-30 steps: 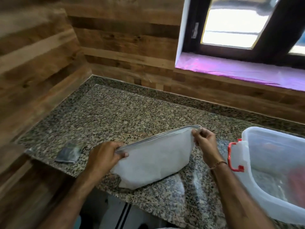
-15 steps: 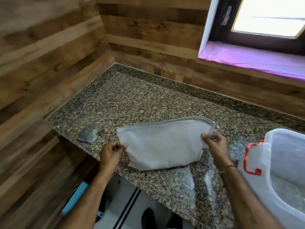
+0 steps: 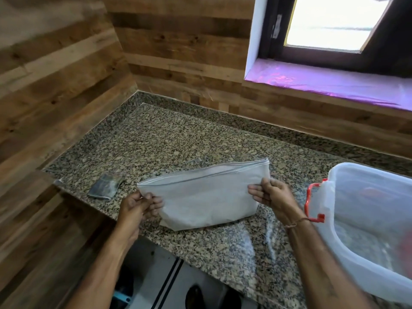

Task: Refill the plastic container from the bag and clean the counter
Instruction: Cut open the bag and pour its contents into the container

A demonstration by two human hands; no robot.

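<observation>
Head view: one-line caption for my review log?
Both hands, left hand and right hand, hold a flat white bag beside the plastic container.

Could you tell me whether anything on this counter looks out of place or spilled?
No spill shows. The one stray item is a small crumpled packet lying near the counter edge, left of the white bag that both hands hold.

The bag [image 3: 207, 197] was tilted and resting low on the counter [image 3: 178, 141] a second earlier; it then stood more upright, its zip edge nearly level; the left hand [image 3: 138, 204] had shifted from gripping over the top corner to pinching the left side edge lower down; the right hand [image 3: 272, 195] had likewise slid from the top corner down to the right side edge.
</observation>
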